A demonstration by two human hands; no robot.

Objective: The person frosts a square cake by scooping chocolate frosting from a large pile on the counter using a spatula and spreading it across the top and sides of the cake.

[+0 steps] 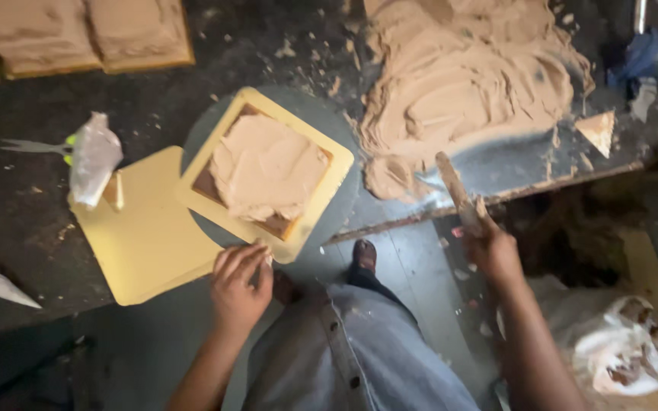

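A square brown cake (266, 173) topped with light brown frosting sits on a gold square board (327, 192), which rests on a round grey turntable (329, 122). My left hand (239, 285) touches the board's near edge with its fingertips. My right hand (489, 245) grips a frosting-smeared spatula (452, 186), its blade reaching into a big heap of light brown frosting (458, 91) spread on the dark table.
An empty gold board (146, 236) lies left of the turntable, with a plastic piping bag (93, 160) and scissors (32, 146) beside it. Frosted cakes (78, 34) stand at the back left. A frosting-smeared bag (618, 350) sits low right. The table edge runs below the heap.
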